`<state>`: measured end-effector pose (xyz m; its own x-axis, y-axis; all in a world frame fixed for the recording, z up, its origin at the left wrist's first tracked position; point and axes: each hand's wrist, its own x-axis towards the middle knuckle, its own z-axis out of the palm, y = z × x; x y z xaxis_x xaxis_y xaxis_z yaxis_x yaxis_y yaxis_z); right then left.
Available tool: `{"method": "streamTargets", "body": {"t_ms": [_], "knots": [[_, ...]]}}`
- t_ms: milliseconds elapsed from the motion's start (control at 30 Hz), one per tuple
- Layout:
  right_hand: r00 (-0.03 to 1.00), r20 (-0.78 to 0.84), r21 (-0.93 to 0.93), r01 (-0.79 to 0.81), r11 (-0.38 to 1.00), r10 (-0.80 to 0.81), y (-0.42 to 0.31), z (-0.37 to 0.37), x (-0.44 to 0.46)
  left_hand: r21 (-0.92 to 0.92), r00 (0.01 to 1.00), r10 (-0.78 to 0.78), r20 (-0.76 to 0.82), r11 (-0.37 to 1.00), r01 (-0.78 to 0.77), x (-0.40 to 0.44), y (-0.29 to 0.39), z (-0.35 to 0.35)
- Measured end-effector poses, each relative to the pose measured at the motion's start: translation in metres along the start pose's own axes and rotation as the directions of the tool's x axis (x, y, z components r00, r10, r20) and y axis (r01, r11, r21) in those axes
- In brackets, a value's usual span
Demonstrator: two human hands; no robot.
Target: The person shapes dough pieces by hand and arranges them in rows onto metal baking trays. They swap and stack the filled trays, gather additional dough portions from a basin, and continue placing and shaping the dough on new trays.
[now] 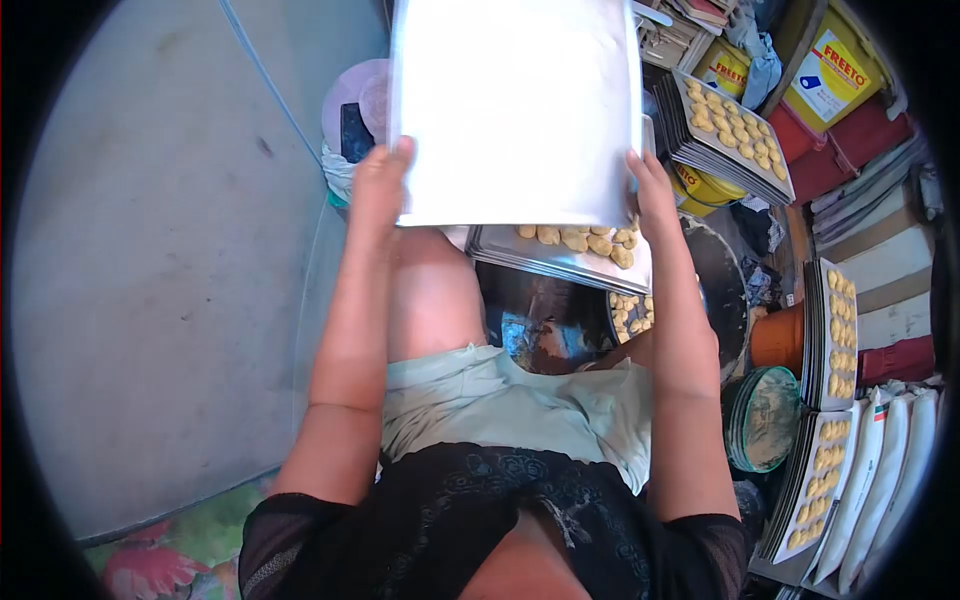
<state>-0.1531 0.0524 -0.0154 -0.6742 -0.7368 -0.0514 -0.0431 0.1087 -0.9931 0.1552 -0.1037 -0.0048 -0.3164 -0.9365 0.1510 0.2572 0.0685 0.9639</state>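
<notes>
A bright, glare-whitened baking tray (515,115) is held up in front of me. My left hand (378,190) grips its left edge near the bottom corner, with the thumb on the face. On the opposite edge, my right hand (653,192) is closed around the side. Below and behind it lies a stack of trays (560,268), the top one carrying yellowish dough pieces (574,240). The held tray hides most of that stack. Lower down, more dough pieces (628,312) show partly beside my leg.
At the right stand several tray stacks with shaped dough (735,130), yellow buckets (830,70), an orange container (777,338) and a green-rimmed round sieve-like stack (770,420). White sacks (880,480) lean at the lower right. A pale wall (180,250) closes off the left.
</notes>
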Motion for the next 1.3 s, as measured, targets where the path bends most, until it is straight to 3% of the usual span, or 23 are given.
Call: {"method": "streamTargets", "body": {"t_ms": [33,67,100,133,167,233,333,433,467,567,600,633,700,767,800,867,900,933,1033,1067,1167,1200,1300], "knots": [[0.99,-0.067,0.013,0.124,0.992,-0.123,0.026,-0.015,0.012,0.044,0.998,-0.024,0.057,0.999,0.021,0.006,-0.021,0.008],[0.985,-0.141,-0.027,0.093,0.995,-0.096,0.04,-0.031,0.014,0.081,0.994,-0.043,0.098,0.996,0.035,0.01,-0.041,0.019],[0.941,-0.226,-0.153,0.221,0.963,-0.252,0.066,-0.045,0.022,0.118,0.988,-0.064,0.138,0.992,0.048,0.014,-0.059,0.029],[0.918,-0.253,-0.19,0.262,0.946,-0.305,0.074,-0.053,0.016,0.201,0.983,-0.054,0.173,0.979,0.018,0.02,-0.077,0.037],[0.926,-0.277,-0.209,0.204,0.956,-0.258,0.089,-0.064,0.017,0.283,0.977,-0.048,0.208,0.959,-0.013,0.026,-0.093,0.042],[0.907,-0.253,-0.503,0.174,0.846,-0.337,0.101,-0.08,0.01,0.453,0.969,-0.047,0.241,0.889,-0.07,0.033,-0.113,0.048],[0.927,-0.24,-0.532,0.121,0.838,-0.287,0.125,-0.084,0.006,0.663,0.974,-0.056,0.219,0.741,-0.106,0.031,-0.132,0.051],[0.935,-0.253,-0.725,-0.011,0.689,-0.251,0.14,-0.077,0.003,0.704,0.96,0.137,0.244,0.656,-0.272,0.024,-0.167,0.047],[0.941,-0.273,-0.749,-0.078,0.658,-0.2,0.142,-0.074,-0.003,0.696,0.92,-0.216,0.327,0.714,-0.079,0.029,-0.174,0.04],[0.948,-0.264,-0.751,-0.085,0.655,-0.18,0.162,-0.09,0.009,0.666,0.89,-0.259,0.375,0.743,-0.064,0.036,-0.169,0.033],[0.949,-0.26,-0.695,-0.054,0.717,-0.18,0.17,-0.096,0.011,0.652,0.892,-0.273,0.36,0.758,-0.031,0.047,-0.162,0.031],[0.951,-0.273,-0.686,-0.085,0.723,-0.148,0.163,-0.092,0.007,0.678,0.89,-0.253,0.38,0.73,-0.082,0.066,-0.169,0.026],[0.953,-0.257,-0.633,-0.04,0.773,-0.161,0.171,-0.097,0.01,0.722,0.878,-0.224,0.422,0.669,-0.176,0.109,-0.185,0.014],[0.971,-0.205,-0.56,-0.015,0.828,-0.122,0.167,-0.096,0.009,0.853,0.903,-0.279,0.326,0.498,-0.154,0.14,-0.195,0.012],[0.967,-0.216,-0.517,0.003,0.856,-0.134,0.175,-0.1,0.013,0.886,0.878,-0.324,0.352,0.418,-0.201,0.159,-0.215,0.011],[0.972,-0.199,-0.548,-0.002,0.836,-0.127,0.167,-0.097,0.01,0.734,0.771,-0.577,0.269,0.641,0.224,0.161,-0.228,0.013],[0.97,-0.19,-0.59,0.008,0.807,-0.149,0.163,-0.094,0.009,0.602,0.677,-0.684,0.272,0.67,0.435,0.163,-0.233,0.015],[0.971,-0.192,-0.576,0.003,0.818,-0.139,0.161,-0.093,0.008,0.707,0.635,-0.704,0.318,0.623,0.336,0.167,-0.234,0.018],[0.973,-0.195,-0.548,-0.005,0.837,-0.122,0.161,-0.091,0.007,0.739,0.688,-0.648,0.327,0.629,0.241,0.163,-0.231,0.031],[0.973,-0.192,-0.552,-0.001,0.834,-0.126,0.163,-0.093,0.008,0.776,0.736,-0.584,0.342,0.617,0.129,0.164,-0.251,0.036],[0.971,-0.198,-0.579,-0.007,0.815,-0.132,0.164,-0.094,0.008,0.683,0.77,-0.558,0.31,0.694,0.227,0.154,-0.23,0.031],[0.97,-0.203,-0.574,-0.005,0.819,-0.136,0.164,-0.094,0.007,0.711,0.789,-0.513,0.338,0.689,0.143,0.156,-0.231,0.029],[0.966,-0.213,-0.587,-0.005,0.809,-0.149,0.165,-0.092,0.007,0.69,0.731,-0.524,0.438,0.717,0.1,0.16,-0.231,0.021]]}}
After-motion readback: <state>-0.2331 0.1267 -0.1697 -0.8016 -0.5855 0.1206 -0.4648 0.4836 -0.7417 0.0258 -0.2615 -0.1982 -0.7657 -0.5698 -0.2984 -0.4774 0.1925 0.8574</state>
